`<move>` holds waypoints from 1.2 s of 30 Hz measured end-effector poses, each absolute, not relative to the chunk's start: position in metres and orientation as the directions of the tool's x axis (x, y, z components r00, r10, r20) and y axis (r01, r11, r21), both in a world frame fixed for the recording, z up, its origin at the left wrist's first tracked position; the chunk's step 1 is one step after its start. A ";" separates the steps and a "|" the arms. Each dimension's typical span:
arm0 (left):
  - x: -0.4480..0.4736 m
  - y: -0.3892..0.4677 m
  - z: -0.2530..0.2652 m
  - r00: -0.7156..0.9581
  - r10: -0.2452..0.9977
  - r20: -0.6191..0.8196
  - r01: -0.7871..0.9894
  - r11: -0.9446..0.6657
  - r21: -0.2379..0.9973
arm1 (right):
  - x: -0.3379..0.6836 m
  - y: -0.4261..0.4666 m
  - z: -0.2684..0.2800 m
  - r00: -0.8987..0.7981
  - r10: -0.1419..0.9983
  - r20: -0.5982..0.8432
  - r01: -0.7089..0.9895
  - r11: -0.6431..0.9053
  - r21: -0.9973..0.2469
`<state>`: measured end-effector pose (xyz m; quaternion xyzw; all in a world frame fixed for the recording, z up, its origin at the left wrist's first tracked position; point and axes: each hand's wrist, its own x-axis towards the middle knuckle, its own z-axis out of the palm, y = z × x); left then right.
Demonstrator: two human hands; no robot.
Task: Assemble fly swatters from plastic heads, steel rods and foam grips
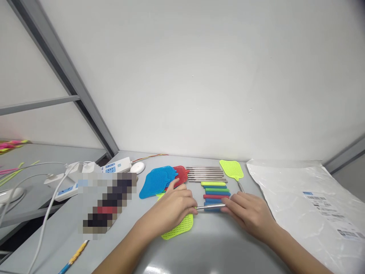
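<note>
My left hand (178, 201) is closed around the neck of a yellow-green fly swatter head (180, 227), whose mesh shows below the fingers. A metal rod (211, 206) runs from that neck to my right hand (251, 213), whose fingers pinch its other end. Behind the rod lies a row of coloured tubes (216, 190) in yellow, blue, green and red. Several bare metal rods (205, 173) lie farther back. Blue swatter heads (155, 183) and red ones (181, 173) are piled beyond my left hand. Another yellow-green swatter (232, 168), with a metal rod on it, lies behind my right hand.
A large white plastic bag (285, 190) with labels covers the table's right side. At left are power strips (116, 165), a white cable (48, 213), a white round disc (137, 168) and a pixelated object (108, 205). A wall (194, 76) stands behind.
</note>
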<state>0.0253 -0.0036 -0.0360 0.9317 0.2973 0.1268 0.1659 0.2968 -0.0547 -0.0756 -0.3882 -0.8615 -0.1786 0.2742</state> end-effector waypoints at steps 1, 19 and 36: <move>0.026 -0.003 -0.037 0.785 0.598 0.160 0.518 -0.776 0.361 | 0.297 -0.054 -0.076 -0.542 0.576 0.612 0.770 0.633 0.087; 0.031 -0.008 -0.042 0.804 0.548 0.232 0.515 -0.836 0.190 | 0.298 -0.059 -0.077 -0.566 0.522 0.637 0.766 0.619 0.173; 0.032 -0.010 -0.037 0.789 0.530 0.313 0.507 -0.848 0.157 | 0.306 -0.054 -0.080 -0.560 0.518 0.646 0.773 0.608 0.183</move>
